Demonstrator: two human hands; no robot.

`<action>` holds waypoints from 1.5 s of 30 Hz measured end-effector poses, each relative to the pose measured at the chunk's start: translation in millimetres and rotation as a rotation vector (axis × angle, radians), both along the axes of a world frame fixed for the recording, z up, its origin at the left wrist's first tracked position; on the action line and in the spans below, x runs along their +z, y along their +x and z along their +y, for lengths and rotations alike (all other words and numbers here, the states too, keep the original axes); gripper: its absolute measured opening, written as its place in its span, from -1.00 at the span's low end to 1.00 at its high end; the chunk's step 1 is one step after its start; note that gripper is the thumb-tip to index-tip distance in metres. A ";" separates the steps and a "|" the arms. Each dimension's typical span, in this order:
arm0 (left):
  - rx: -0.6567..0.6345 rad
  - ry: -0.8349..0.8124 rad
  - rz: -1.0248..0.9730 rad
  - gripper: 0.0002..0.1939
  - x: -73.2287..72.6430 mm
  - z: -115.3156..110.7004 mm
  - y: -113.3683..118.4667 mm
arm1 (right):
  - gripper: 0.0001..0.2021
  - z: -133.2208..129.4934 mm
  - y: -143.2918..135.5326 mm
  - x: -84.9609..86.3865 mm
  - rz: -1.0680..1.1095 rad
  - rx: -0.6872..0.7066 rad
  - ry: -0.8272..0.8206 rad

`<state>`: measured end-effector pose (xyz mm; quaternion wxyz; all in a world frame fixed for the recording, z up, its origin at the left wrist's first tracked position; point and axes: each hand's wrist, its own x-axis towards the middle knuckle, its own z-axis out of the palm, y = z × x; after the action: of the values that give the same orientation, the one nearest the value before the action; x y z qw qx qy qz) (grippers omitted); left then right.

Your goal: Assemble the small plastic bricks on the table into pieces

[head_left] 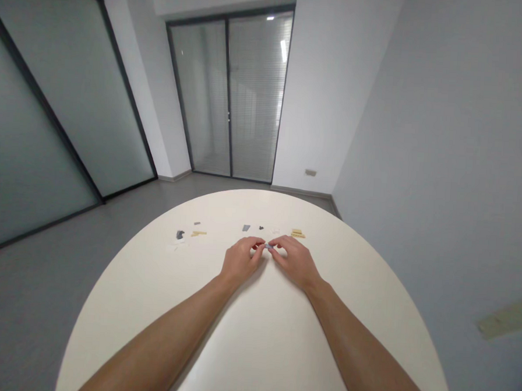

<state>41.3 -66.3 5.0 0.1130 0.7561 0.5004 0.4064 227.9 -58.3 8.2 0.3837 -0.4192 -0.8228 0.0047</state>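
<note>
Between my two hands, just above the white table, is a small grey-blue piece [267,246]; its exact kind is too small to make out. My left hand [242,257] pinches its left end between thumb and fingers. From the other side, my right hand [295,260] pinches the right end. Just beyond the hands lie a flat grey-blue piece [246,228], a small cluster of black pieces [261,227] and some faint whitish bits [275,231]. Yellow strips [297,233] lie right behind my right hand.
On the left of the round white table [150,306] are a dark grey piece [180,235], more yellow strips [198,233], a small grey-brown piece [197,223] and thin white scraps [176,247]. Past the table's far edge stand a glass door [231,100] and walls.
</note>
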 end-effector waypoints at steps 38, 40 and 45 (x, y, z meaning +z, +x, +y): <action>0.001 0.009 0.018 -0.79 -1.3 1.0 -0.4 | -0.88 0.7 0.6 -1.4 -0.021 -0.022 -0.013; -0.003 0.003 0.025 -0.80 -1.1 1.3 -0.4 | -0.88 0.9 0.8 -1.5 -0.020 -0.018 -0.016; -0.016 0.012 0.024 -0.80 -0.2 1.4 -0.6 | -0.89 1.0 0.4 -1.6 -0.014 -0.020 -0.010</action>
<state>40.7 -64.9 4.8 0.1059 0.7655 0.4934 0.3993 228.3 -57.3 6.6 0.3758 -0.4295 -0.8212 0.0020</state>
